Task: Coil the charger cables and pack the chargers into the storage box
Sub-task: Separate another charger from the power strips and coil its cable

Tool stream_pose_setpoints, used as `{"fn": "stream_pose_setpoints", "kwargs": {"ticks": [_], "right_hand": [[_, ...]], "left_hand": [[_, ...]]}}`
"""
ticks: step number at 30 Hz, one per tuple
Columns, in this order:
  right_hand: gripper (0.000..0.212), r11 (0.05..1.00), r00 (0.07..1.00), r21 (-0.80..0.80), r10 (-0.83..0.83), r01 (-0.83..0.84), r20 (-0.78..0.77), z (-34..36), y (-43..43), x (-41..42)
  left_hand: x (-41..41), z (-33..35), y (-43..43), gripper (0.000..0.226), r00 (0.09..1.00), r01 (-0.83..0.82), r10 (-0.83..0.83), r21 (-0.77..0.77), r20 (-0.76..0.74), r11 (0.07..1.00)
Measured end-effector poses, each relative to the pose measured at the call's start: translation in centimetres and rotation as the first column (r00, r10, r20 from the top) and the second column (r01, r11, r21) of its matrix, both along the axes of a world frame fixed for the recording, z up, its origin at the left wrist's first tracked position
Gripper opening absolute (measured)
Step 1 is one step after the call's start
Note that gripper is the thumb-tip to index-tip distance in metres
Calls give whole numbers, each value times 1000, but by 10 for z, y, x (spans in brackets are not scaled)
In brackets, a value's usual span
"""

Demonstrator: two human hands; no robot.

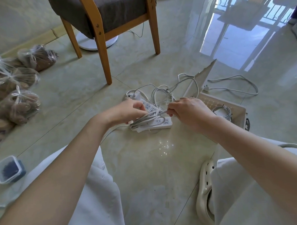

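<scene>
You're gripping the coiled cable [149,119] in your left hand [127,112], your right hand [191,111] pinching its strand, mid-frame above the power strips [162,123]; the storage box [237,122] is sitting just right.

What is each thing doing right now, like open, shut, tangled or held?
left hand, grips the cable bundle.
right hand, pinches the bundle's loose end.
cable bundle, partly coiled, held over the power strips.
loose cables, tangled on the floor.
storage box, open, one coiled cable inside.
plastic bags, tied shut.
small container, open.
</scene>
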State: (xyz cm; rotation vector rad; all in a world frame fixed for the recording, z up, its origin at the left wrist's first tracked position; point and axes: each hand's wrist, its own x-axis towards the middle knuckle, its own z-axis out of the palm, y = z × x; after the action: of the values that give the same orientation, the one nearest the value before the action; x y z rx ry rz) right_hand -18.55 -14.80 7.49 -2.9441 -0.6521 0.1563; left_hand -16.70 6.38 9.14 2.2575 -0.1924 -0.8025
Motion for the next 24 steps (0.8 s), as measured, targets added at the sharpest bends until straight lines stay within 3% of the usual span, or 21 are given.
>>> {"fn": "stream_pose_setpoints", "kwargs": {"ticks": [3, 7, 12, 16, 18, 20, 22, 24], "right_hand": [[31, 1000, 999, -2, -12, 12, 45, 0, 6, -5], [31, 999, 996, 12, -47, 46, 74, 3, 12, -9], [30, 983, 996, 170, -74, 64, 54, 5, 23, -16], [28, 941, 1000, 338, 22, -28, 21, 4, 35, -31], [30, 914, 998, 403, 63, -52, -12, 3, 41, -41], [32, 894, 992, 444, 103, -61, -71, 0, 46, -49], [32, 861, 988, 507, 112, -41, -110, -3, 49, -51], [29, 801, 986, 598, 73, 31, -149, -6, 49, -49]], "left_hand": [[-1, -6, 1, 22, 990, -11, -15, 183, 142, 983], [-4, -7, -2, 26, 921, -92, -102, 465, 376, 881], [-2, -5, -5, 22, 844, -276, -39, 497, 534, 822], [3, -10, -2, 24, 763, -422, 78, 401, 642, 813], [7, -14, -3, 26, 769, -466, 214, 300, 602, 832], [12, -18, -6, 27, 802, -492, 367, 171, 472, 854], [13, -20, -11, 24, 822, -508, 505, -64, 264, 859], [9, -16, -20, 19, 817, -548, 576, -287, 20, 786]]}}
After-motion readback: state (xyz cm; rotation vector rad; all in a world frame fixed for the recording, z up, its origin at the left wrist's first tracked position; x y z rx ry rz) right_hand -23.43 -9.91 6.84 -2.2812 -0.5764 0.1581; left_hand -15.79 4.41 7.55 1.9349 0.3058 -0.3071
